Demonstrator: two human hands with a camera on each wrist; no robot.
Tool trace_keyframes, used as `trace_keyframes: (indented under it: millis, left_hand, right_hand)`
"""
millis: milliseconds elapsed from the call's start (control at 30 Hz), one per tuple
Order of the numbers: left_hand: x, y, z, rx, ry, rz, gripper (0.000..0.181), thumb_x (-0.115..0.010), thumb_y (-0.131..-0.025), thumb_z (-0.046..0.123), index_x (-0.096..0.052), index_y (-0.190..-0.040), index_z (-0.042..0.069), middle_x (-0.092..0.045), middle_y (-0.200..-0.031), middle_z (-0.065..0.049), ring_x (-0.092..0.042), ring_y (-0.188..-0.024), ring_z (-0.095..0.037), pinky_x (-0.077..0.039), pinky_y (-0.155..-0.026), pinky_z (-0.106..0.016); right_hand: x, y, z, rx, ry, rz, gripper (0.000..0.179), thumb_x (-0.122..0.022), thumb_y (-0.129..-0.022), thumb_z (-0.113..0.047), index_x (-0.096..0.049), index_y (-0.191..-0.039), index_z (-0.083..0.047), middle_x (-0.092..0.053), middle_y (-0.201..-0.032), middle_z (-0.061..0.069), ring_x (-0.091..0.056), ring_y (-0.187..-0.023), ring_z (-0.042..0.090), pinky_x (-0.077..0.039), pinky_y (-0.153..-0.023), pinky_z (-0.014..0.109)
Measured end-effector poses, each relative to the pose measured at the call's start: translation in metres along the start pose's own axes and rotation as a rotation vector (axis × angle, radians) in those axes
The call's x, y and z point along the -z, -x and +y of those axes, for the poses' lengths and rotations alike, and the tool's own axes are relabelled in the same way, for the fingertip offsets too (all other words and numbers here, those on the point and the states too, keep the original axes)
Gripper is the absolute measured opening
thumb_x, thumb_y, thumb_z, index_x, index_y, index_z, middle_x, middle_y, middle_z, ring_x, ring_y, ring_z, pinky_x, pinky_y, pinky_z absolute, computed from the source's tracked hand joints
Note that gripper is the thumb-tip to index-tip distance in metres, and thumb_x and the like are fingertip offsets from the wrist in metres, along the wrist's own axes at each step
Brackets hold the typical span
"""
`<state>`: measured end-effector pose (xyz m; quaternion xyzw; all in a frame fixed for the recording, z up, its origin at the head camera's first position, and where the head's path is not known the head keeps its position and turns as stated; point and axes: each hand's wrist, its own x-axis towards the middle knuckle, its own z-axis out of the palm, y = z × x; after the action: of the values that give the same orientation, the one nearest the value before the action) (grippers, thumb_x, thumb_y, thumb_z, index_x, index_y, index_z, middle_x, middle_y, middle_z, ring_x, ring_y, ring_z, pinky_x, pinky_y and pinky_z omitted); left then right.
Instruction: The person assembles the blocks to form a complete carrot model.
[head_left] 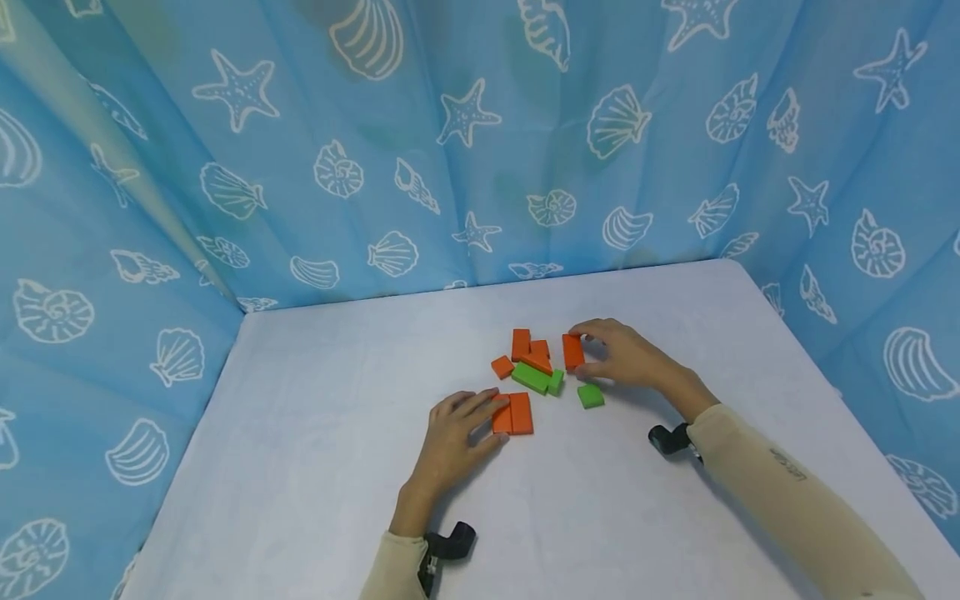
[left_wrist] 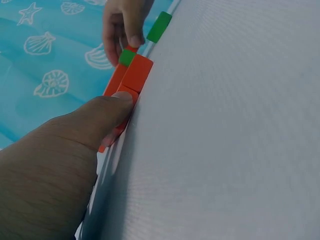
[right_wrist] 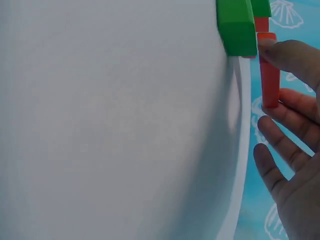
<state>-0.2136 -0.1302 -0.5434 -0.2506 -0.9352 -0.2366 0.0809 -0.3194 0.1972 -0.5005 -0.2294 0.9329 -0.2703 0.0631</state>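
Two orange rectangular blocks lie side by side on the white table. My left hand (head_left: 455, 437) pinches the left orange block (head_left: 502, 417) between thumb and fingers; the right orange block (head_left: 522, 413) touches it. Farther back, my right hand (head_left: 626, 357) holds another orange block (head_left: 573, 353) by its two ends, thumb at the near end. In the right wrist view this orange block (right_wrist: 270, 82) stands between thumb and forefinger, the other fingers spread. A curved green block (head_left: 591, 396) lies just below the right hand. The left thumb (left_wrist: 117, 102) presses the block's near side.
Between the hands sits a loose cluster: a long green block (head_left: 531, 377), a small green block (head_left: 556, 382), an orange triangular block (head_left: 537, 362), an upright-lying orange block (head_left: 521, 343) and a small orange block (head_left: 502, 367). A blue shell-patterned curtain (head_left: 420, 150) surrounds the white table (head_left: 315, 433).
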Motion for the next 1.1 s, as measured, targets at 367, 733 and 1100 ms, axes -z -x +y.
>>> trace_keyframes:
  millis: [367,733,1100]
  left_hand:
    - [0.003,-0.002,-0.002,-0.021,-0.016,-0.01,0.052,-0.065,-0.095,0.046,-0.057,-0.144,0.03,-0.05,-0.15,0.007,-0.042,-0.134,-0.026,-0.03,-0.109,-0.053]
    - [-0.001,0.0,-0.002,0.0,0.002,0.002,0.052,-0.066,-0.094,0.045,-0.057,-0.143,0.03,-0.05,-0.15,0.006,-0.041,-0.134,-0.026,-0.03,-0.109,-0.054]
    - [0.0,-0.001,-0.001,-0.005,0.018,0.005,0.052,-0.065,-0.095,0.045,-0.057,-0.144,0.029,-0.049,-0.15,0.006,-0.04,-0.135,-0.026,-0.029,-0.11,-0.053]
  right_hand:
    - [0.002,0.033,-0.008,-0.05,-0.125,0.143,0.071,-0.081,-0.085,-0.031,-0.049,-0.145,-0.012,-0.05,-0.138,0.011,-0.05,-0.121,0.035,-0.046,-0.098,0.057]
    - [-0.005,0.043,-0.032,0.029,-0.215,0.175,0.058,-0.083,-0.084,-0.028,-0.058,-0.134,-0.012,-0.051,-0.136,0.005,-0.049,-0.122,0.032,-0.047,-0.098,0.055]
    - [-0.012,0.043,-0.041,0.067,-0.368,0.226,0.066,-0.085,-0.082,-0.024,-0.055,-0.14,-0.013,-0.049,-0.137,0.004,-0.057,-0.113,0.022,-0.045,-0.103,0.04]
